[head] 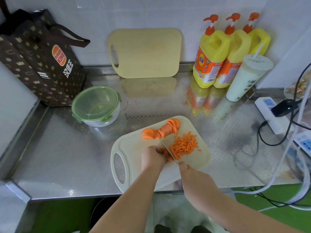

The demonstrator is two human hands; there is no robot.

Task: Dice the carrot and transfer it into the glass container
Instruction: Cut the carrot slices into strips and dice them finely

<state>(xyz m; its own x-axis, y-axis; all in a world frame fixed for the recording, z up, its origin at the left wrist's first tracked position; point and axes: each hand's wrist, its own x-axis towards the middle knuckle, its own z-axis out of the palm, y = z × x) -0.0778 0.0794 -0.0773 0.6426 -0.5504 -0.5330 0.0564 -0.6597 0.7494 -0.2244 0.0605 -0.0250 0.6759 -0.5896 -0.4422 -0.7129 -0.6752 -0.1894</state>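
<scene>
On my feed the pale plastic cutting board (133, 145), rounded at the corners with an oval handle hole, lies at an angle on the dimpled stainless counter (67, 157). A fanned row of thin half-moon carrot slices (165, 130) sits along its far edge, and just right of the blade is a loose heap of small, rough-edged diced carrot (184, 145).

The left hand (152, 158) has its fingers curled down onto a carrot piece (169, 158), pinning it against the board; most of that piece is hidden beneath the fingertips. The right hand (193, 179) is wrapped around the knife (165, 147), whose handle is completely covered by the fist (I see only a thin grey sliver of blade, edge-on), with the steel lying tight against the carrot piece.

The round glass container (96, 105) stands to the left beyond the board, well apart from it, its translucent green clip lid on. I cannot make out anything inside through the lid.

A second, tan cutting board (146, 52) leans on the tiled wall. Three yellow pump bottles (210, 59) stand to its right, partly overlapped by a milky lidded cup (244, 78). At the right, cables run off the edge of the picture.
</scene>
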